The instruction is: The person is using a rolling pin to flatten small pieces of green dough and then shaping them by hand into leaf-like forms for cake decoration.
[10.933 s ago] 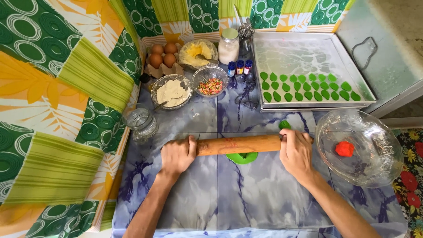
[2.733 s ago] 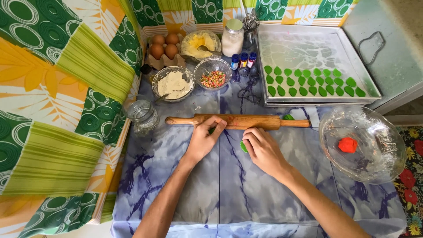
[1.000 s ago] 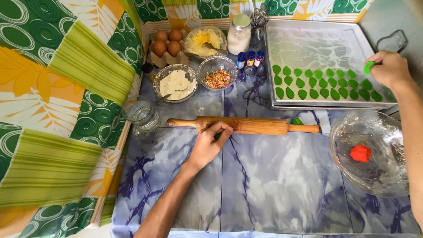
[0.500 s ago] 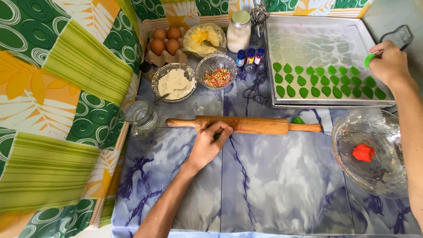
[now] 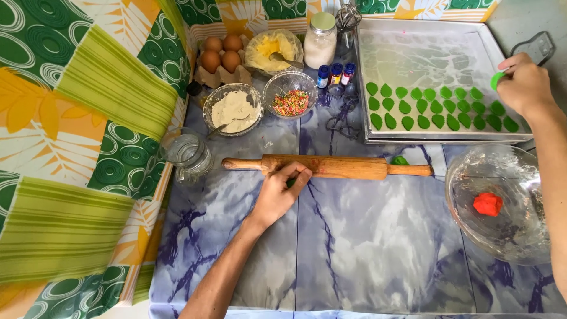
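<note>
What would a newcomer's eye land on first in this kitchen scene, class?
Probably the rows of green dough leaves on the metal tray at upper right, where the right hand holds another green piece. Next, the wooden rolling pin across the middle under the left hand, and the red dough in the glass bowl.
</note>
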